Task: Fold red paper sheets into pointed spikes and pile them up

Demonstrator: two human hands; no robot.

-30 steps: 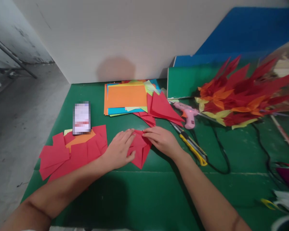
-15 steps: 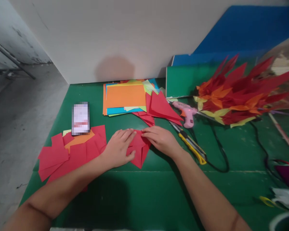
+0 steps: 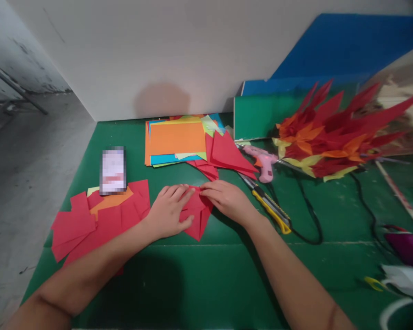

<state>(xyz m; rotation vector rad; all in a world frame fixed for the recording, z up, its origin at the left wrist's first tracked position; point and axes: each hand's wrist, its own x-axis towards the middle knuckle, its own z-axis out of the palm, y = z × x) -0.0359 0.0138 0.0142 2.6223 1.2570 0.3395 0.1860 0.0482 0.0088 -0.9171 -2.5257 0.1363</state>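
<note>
A folded piece of red paper (image 3: 192, 215) lies on the green tabletop in front of me, its point towards me and creases across it. My left hand (image 3: 168, 211) rests flat on its left side, fingers stretched out and thumb apart. At the upper right edge of the same paper, my right hand (image 3: 227, 199) has its fingers closed in a pinch. The fingertips of both hands nearly meet along the top edge. Just beyond are several folded red paper pieces (image 3: 229, 153). Left of my left hand, more red paper pieces (image 3: 108, 224) are spread out, partly under my forearm.
A phone (image 3: 113, 170) lies upon the left papers. Behind is a stack of coloured paper (image 3: 177, 140). On the right are a yellow utility knife (image 3: 270, 211), a pink glue gun (image 3: 264, 160) with its cord, and a flame-like paper decoration (image 3: 330, 137). A white board (image 3: 192, 55) stands behind.
The whole view has shifted slightly, so things on the table appear a little further left. Both hands keep nearly the same place on the red paper.
</note>
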